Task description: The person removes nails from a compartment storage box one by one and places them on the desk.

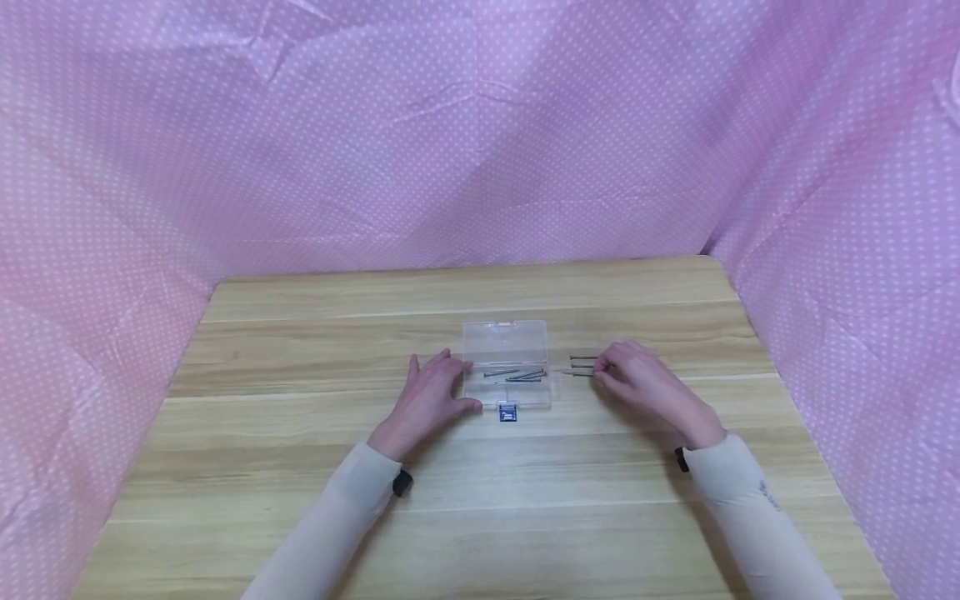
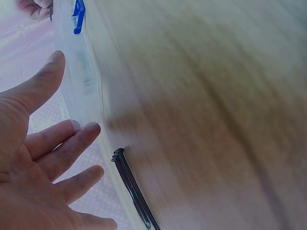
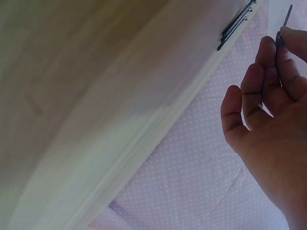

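Note:
A clear plastic box with a blue latch stands with its lid laid back. Several dark nails lie inside it. My left hand rests at the box's left side, fingers spread and fairly straight, with fingertips against the clear plastic. To the right of the box, my right hand pinches a nail between thumb and forefinger, its point toward the box. Next to that hand, more nails lie on the table, partly hidden by the fingers in the head view.
Another bundle of dark nails lies on the wood near my left fingers in the left wrist view. The wooden table ends at the back against a pink dotted curtain, which also hangs along both sides.

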Demonstrator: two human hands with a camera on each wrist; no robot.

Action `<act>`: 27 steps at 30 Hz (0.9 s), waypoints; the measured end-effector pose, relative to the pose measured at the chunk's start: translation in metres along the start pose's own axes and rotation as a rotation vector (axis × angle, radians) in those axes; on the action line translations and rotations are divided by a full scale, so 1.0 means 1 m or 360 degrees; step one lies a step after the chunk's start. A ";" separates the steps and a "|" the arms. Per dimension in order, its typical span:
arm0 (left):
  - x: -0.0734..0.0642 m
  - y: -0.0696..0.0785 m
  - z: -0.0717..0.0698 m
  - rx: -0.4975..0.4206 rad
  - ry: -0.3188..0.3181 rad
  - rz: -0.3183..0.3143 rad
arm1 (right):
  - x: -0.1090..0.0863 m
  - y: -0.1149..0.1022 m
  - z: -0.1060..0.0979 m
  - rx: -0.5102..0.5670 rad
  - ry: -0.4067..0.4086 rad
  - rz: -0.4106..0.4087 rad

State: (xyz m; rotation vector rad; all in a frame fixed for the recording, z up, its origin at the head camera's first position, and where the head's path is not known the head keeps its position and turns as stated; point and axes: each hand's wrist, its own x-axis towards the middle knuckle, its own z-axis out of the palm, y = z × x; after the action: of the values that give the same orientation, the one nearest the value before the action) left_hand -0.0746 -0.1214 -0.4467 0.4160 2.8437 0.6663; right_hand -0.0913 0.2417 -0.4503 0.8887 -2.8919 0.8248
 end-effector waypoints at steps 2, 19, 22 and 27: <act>0.000 0.000 0.000 -0.0004 0.0001 0.0001 | -0.001 0.001 0.000 -0.0011 -0.0010 0.0012; -0.001 0.000 -0.001 -0.0008 -0.0004 -0.0009 | -0.002 0.009 -0.001 -0.0109 -0.0078 0.0006; -0.001 0.001 -0.001 -0.0006 -0.0004 -0.0007 | -0.002 0.010 -0.001 -0.0125 -0.0084 0.0007; -0.001 0.001 -0.001 -0.0003 -0.0006 -0.0004 | -0.001 0.010 -0.001 -0.0145 -0.0097 0.0027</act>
State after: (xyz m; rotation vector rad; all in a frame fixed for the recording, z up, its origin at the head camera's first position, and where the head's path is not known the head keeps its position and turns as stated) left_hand -0.0740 -0.1213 -0.4456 0.4131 2.8392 0.6671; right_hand -0.0956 0.2501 -0.4541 0.8973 -2.9660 0.6718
